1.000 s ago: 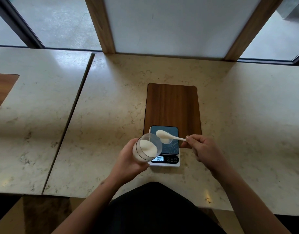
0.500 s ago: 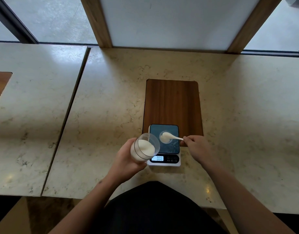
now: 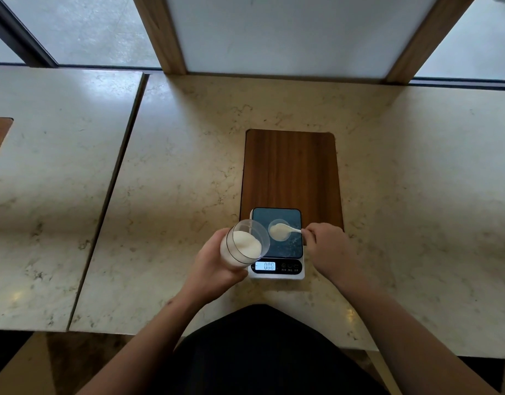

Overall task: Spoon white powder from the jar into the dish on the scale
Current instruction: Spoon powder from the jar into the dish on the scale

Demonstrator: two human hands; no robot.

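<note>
My left hand (image 3: 214,265) grips a clear jar (image 3: 244,242) of white powder, tilted with its mouth toward the scale (image 3: 277,243). The scale has a dark glass top and a lit display reading 0.00 (image 3: 265,266). A small clear dish (image 3: 280,230) sits on the scale's top. My right hand (image 3: 328,249) pinches the handle of a white spoon (image 3: 285,229). The spoon's bowl, heaped with powder, rests over or in the dish.
The scale's far end sits on a dark wooden board (image 3: 291,172) set into the marble counter (image 3: 174,181). A seam (image 3: 114,181) splits the counter at the left. Window frames and a white panel run along the back edge.
My right hand has carried the loaded spoon from above the scale's far left part down and right, into the dish. The jar has stayed tilted in my left hand.
</note>
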